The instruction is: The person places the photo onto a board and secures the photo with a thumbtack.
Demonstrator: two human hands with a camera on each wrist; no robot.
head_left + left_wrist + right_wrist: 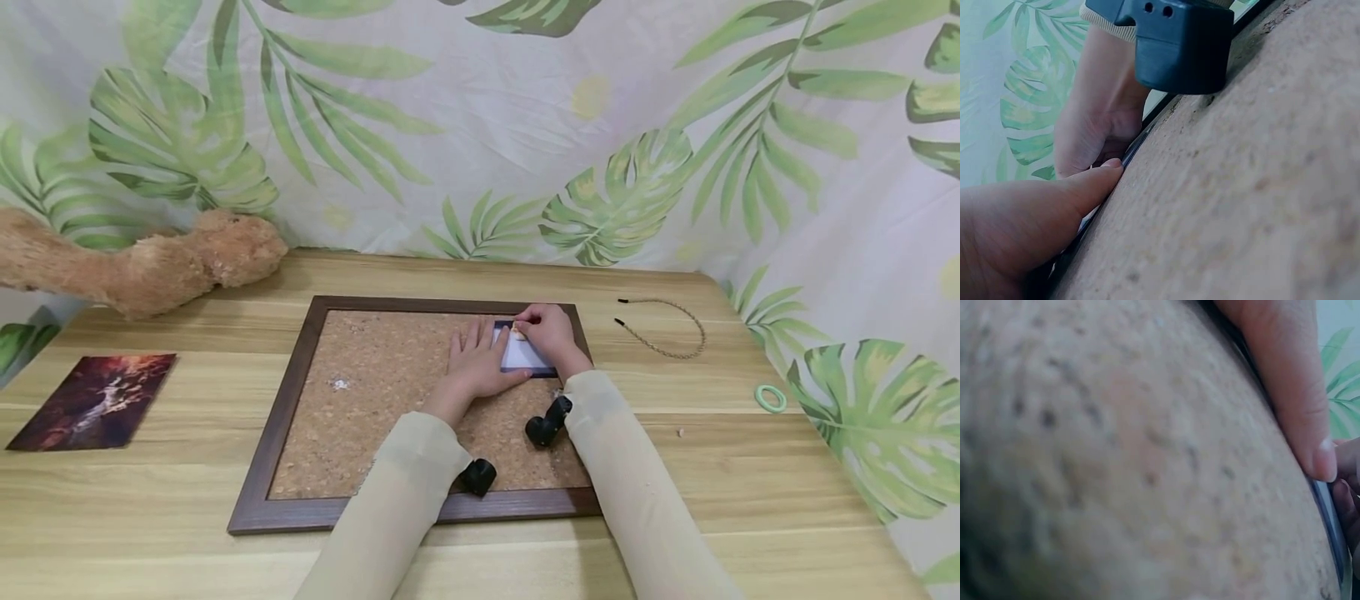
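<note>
Toward the far right corner of the corkboard [375, 425] lies a blue-edged white card [520, 357]; left hand [478, 368], fingers spread, presses its left side, presumably to steady it; right hand [552, 335] pinches a small yellow piece [518, 332] at its top, likely for fine control.

Pretty leafy setup tbh: a pale, slightly creased cloth [502, 125] covered the wall area behind the tabletop [757, 492] and carried on down the right side. The print was big green monstera leaves [180, 137] and palm fronds [367, 60], plus some faint yellow blotches [591, 97]. The tabletop was light wood-look with streaky grain running mostly side to side, and the light looked soft and fairly even.
</note>
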